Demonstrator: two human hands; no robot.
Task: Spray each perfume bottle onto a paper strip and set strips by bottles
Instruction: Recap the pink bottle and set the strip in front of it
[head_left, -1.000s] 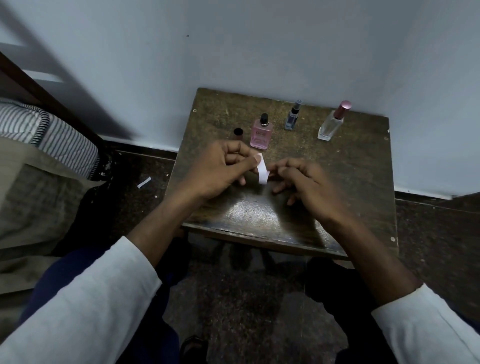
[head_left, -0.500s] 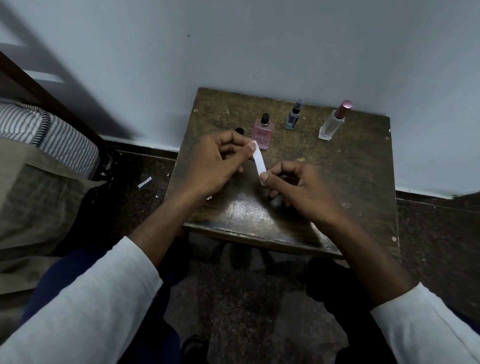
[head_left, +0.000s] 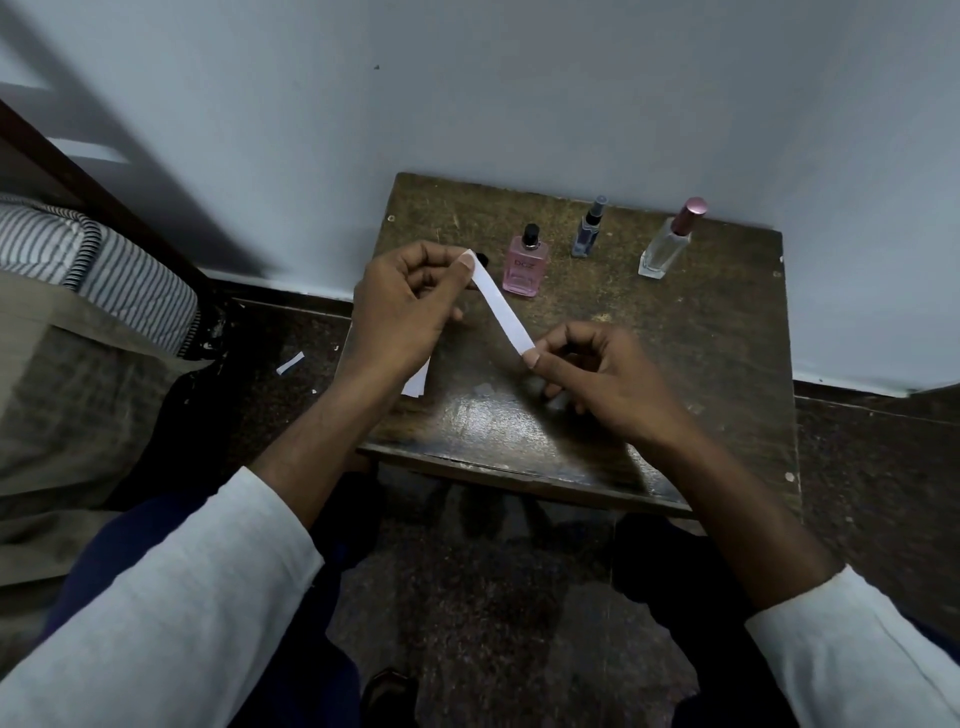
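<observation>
Pale wall backs a small dark wooden table (head_left: 675, 364), with a pink perfume bottle (head_left: 525, 265), a slim blue bottle (head_left: 588, 234) and a clear pink-capped bottle (head_left: 667, 244) lined along its far edge. Above the tabletop's middle a white paper strip (head_left: 501, 306) is pinched at both ends: the left hand (head_left: 405, 306) holds the far end, the right hand (head_left: 602, 374) the near one. Its long axis slants toward the pink bottle, nearest the left hand's end. Spare paper (head_left: 418, 382) lies under the left wrist.

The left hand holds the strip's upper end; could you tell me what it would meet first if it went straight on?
Probably the pink bottle, just beyond the left hand; depth is unclear.
</observation>
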